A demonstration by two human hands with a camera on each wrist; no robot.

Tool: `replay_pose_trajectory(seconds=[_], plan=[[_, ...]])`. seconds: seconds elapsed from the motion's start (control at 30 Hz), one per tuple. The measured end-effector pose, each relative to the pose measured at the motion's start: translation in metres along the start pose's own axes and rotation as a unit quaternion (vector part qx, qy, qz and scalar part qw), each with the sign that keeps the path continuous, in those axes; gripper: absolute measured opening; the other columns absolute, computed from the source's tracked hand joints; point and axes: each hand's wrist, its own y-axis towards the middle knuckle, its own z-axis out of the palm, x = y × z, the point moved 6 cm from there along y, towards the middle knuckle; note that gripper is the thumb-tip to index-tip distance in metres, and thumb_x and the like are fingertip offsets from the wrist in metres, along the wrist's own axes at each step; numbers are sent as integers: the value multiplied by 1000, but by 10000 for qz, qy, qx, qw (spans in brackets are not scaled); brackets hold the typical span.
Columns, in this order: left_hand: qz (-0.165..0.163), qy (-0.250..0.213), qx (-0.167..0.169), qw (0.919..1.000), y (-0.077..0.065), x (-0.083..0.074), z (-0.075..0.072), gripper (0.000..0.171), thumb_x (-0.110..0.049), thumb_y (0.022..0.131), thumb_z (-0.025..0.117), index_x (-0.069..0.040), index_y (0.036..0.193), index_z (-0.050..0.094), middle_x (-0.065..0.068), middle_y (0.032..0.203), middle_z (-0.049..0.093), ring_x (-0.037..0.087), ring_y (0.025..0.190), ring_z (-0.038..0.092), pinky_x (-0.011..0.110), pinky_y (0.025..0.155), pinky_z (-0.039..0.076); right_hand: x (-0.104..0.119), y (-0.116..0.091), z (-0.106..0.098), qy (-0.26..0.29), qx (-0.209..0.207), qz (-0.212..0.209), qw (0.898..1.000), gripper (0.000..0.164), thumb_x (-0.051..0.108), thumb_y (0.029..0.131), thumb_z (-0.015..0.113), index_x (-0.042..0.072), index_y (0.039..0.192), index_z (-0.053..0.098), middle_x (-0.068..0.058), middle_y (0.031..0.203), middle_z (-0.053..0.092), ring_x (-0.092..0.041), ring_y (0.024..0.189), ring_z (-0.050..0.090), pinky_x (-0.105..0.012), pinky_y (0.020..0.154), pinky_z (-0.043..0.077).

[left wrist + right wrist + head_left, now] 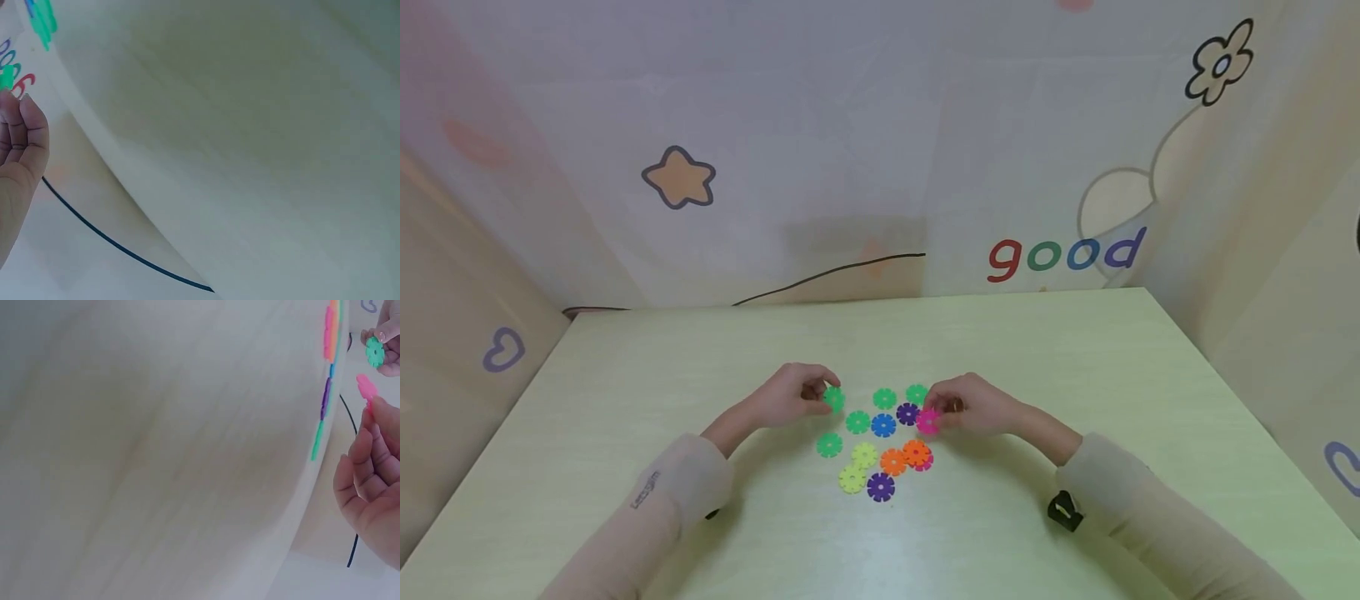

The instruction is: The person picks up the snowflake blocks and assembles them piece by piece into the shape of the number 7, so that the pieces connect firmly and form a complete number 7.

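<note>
Sleeves [640,508] flank discs [880,430] well inside the tabletop's side edges [1223,395].

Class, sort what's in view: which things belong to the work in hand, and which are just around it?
Work in hand:
left hand, holding a round green notched disc
right hand, pinching a round pink notched disc
probably the loose multicoloured notched discs

Just around it:
pale flat tabletop
pale backdrop printed with star, flower and "good"

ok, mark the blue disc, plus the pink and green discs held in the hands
Blue disc [883,426]: head view, middle of its flat face.
Held pink disc [928,421]: head view, middle of its face.
Held green disc [375,352]: right wrist view, middle of its face.
</note>
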Motion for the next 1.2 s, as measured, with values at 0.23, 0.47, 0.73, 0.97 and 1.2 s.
replay_pose_trajectory(seconds=[0.23, 0.47, 0.73, 0.97, 1.2], plan=[[229, -577, -571, 9964, -7, -12, -1, 29, -3, 79, 69, 0, 107, 60, 4, 82, 56, 17, 74, 53, 25, 71, 49, 13, -1, -4, 35, -576, -155, 9982, 11, 7, 83, 66, 8, 93, 65, 7, 77, 61, -9, 69, 52, -22, 64, 48], [339, -841, -837, 9924, -13, -28, 1, 30, 0, 79, 68, 3, 108, 59, 5, 81, 56, 17, 73, 53, 26, 70, 50, 27, -3, -8, 84, -1120, -283, 9933, 10, 7, 82, 67, 7, 92, 65, 6, 77, 61, -9, 69, 52, -25, 63, 48], [603, -987, -1081, 9874, -19, -40, 5, 30, 0, 79, 68, 2, 107, 60, 4, 81, 58, 16, 72, 55, 23, 67, 50, 40, -8, -10, 7, -1479, -533, 9876, 10, 6, 82, 67, 6, 91, 66, 6, 77, 63, -8, 68, 52, -26, 62, 48], [482, -1397, -1176, 9820, -23, -47, 6, 30, 1, 79, 67, 1, 108, 59, 5, 80, 57, 18, 71, 55, 23, 66, 50, 50, -11, -12, 113, -1771, -796, 9809, 9, 6, 81, 68, 6, 90, 67, 5, 76, 64, -8, 68, 53, -25, 64, 48], [233, -1862, -1156, 9754, -26, -49, 6, 29, 1, 80, 67, 3, 108, 59, 8, 81, 58, 20, 72, 56, 22, 68, 51, 55, -10, -13, 75, -2026, -830, 9757, 9, 6, 81, 68, 7, 90, 67, 3, 79, 65, -8, 69, 54, -25, 64, 48]])
